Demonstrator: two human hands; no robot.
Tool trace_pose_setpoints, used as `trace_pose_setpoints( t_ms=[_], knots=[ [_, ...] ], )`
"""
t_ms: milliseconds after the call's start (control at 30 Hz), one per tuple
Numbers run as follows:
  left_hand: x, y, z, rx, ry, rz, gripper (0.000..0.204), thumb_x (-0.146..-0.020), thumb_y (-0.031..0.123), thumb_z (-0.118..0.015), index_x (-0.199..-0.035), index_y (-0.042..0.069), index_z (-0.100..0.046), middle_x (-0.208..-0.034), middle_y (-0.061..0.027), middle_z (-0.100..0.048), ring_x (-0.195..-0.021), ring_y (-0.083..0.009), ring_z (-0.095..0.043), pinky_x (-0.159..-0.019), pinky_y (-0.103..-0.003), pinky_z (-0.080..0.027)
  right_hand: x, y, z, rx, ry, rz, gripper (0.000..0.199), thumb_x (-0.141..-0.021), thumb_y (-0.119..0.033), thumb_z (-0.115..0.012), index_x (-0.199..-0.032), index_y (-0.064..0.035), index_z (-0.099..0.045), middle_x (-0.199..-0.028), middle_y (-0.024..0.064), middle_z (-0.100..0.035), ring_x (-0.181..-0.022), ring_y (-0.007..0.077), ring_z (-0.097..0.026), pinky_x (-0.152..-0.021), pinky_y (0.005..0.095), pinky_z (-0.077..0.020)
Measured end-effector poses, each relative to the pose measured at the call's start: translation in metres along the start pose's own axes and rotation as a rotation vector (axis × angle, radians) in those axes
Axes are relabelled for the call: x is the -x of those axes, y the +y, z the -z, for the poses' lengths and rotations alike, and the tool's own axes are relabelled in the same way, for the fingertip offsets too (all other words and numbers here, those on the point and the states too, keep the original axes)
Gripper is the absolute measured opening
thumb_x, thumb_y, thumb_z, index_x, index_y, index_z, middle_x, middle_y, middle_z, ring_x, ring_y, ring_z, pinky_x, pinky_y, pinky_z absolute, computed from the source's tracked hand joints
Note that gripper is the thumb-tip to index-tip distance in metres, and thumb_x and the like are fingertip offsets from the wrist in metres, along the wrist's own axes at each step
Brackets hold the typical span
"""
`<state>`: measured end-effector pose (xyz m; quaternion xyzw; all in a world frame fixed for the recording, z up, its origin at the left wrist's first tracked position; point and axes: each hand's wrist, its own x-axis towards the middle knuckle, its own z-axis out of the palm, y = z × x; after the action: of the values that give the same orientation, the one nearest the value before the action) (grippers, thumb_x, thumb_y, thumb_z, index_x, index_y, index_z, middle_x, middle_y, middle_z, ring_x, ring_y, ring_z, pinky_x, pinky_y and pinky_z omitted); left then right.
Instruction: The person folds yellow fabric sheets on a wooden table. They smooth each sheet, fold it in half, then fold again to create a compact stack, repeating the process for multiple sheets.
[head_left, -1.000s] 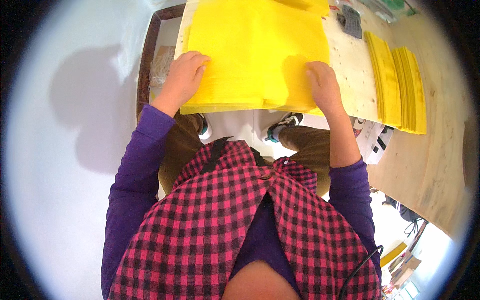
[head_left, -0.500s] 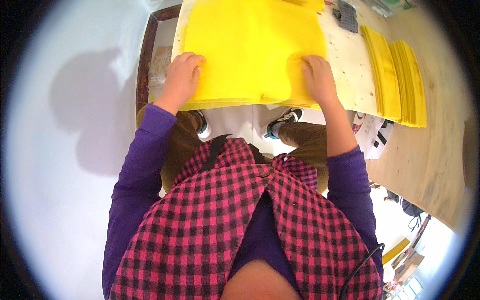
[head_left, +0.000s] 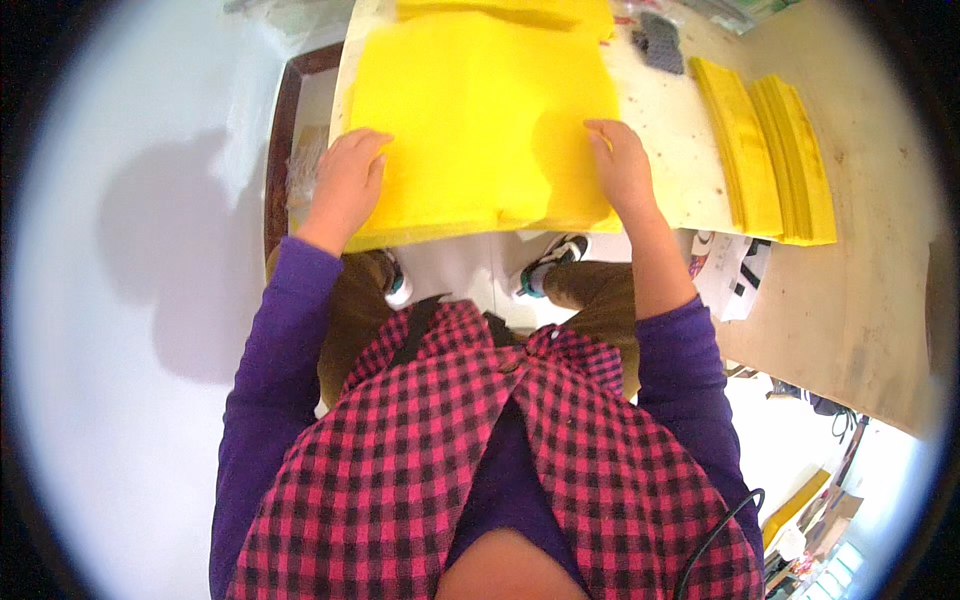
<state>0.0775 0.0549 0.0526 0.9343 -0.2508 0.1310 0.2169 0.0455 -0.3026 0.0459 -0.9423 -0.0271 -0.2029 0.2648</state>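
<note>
A stack of thin yellow cloth sheets (head_left: 480, 120) lies flat before me, its near edge slightly past the table edge. My left hand (head_left: 348, 182) rests at the near left corner, with fingers bent over the cloth and the thumb apart. At the right side of the stack, my right hand (head_left: 624, 170) touches the cloth edge, also with fingers and thumb apart. Neither hand visibly lifts a sheet. Behind the stack lies more yellow cloth (head_left: 520, 12), cut off by the top of the view.
Folded yellow cloth bundles (head_left: 740, 150) lie on the right of the wooden table (head_left: 672, 125). A dark grey knitted piece (head_left: 660, 45) lies farther back. A dark brown frame (head_left: 278, 150) stands on the left, beside a pale wall. A printed white bag (head_left: 738, 275) hangs under the table.
The whole view has shifted, so the table sits slightly lower and farther left, with more of the far cloth showing. Both hands keep about the same places on the stack.
</note>
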Motion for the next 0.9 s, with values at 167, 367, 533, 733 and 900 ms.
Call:
trace_pose_setpoints(
  t_ms=[167,367,533,733,900],
  knots=[
    [0.018,-0.001,0.014,0.063,0.109,-0.029,0.027,-0.086,0.005,-0.053,-0.112,0.003,-0.061,-0.115,-0.0167,-0.059,-0.110,-0.0358,-0.052,-0.095,-0.044,-0.040,-0.006,0.026,0.023,-0.233,0.079,-0.309,0.016,-0.090,-0.012,-0.055,-0.090,0.0000,-0.066,-0.083,0.0117,-0.067,-0.075,0.0225,-0.063,-0.074,0.0313,-0.0501],
    [0.069,-0.032,0.037,0.094,0.196,0.219,0.026,-0.092,0.005,-0.047,-0.115,0.000,-0.059,-0.119,-0.0170,-0.058,-0.113,-0.0332,-0.052,-0.099,-0.041,-0.039,-0.035,0.069,0.039,-0.256,-0.019,-0.590,0.021,-0.091,-0.019,-0.057,-0.083,-0.0007,-0.064,-0.077,0.0088,-0.066,-0.069,0.0146,-0.060,-0.068,0.0283,-0.0484],
    [0.106,-0.046,0.041,0.067,0.195,0.325,0.024,-0.095,0.008,-0.047,-0.114,0.000,-0.058,-0.118,-0.0161,-0.058,-0.111,-0.0324,-0.053,-0.098,-0.039,-0.040,-0.078,0.133,0.026,-0.092,0.081,-0.414,0.016,-0.088,-0.018,-0.059,-0.087,-0.0031,-0.065,-0.081,0.0106,-0.068,-0.076,0.0215,-0.064,-0.072,0.0327,-0.0500],
    [0.102,-0.046,0.037,-0.036,0.120,0.431,0.023,-0.098,0.011,-0.046,-0.114,0.001,-0.059,-0.120,-0.0157,-0.058,-0.113,-0.0312,-0.053,-0.098,-0.038,-0.040,-0.169,0.227,-0.002,0.127,0.217,-0.293,0.036,-0.080,-0.018,-0.067,-0.113,-0.0063,-0.062,-0.110,0.0173,-0.065,-0.102,0.0336,-0.062,-0.089,0.0404,-0.0478],
    [0.096,-0.046,0.039,-0.047,0.076,0.499,0.023,-0.096,0.013,-0.049,-0.113,0.002,-0.060,-0.122,-0.0151,-0.057,-0.114,-0.0310,-0.053,-0.099,-0.038,-0.039,-0.208,0.251,-0.018,-0.205,0.089,-0.674,0.041,-0.082,-0.028,-0.066,-0.117,-0.0071,-0.061,-0.108,0.0199,-0.065,-0.105,0.0355,-0.061,-0.090,0.0429,-0.0479]
  ],
)
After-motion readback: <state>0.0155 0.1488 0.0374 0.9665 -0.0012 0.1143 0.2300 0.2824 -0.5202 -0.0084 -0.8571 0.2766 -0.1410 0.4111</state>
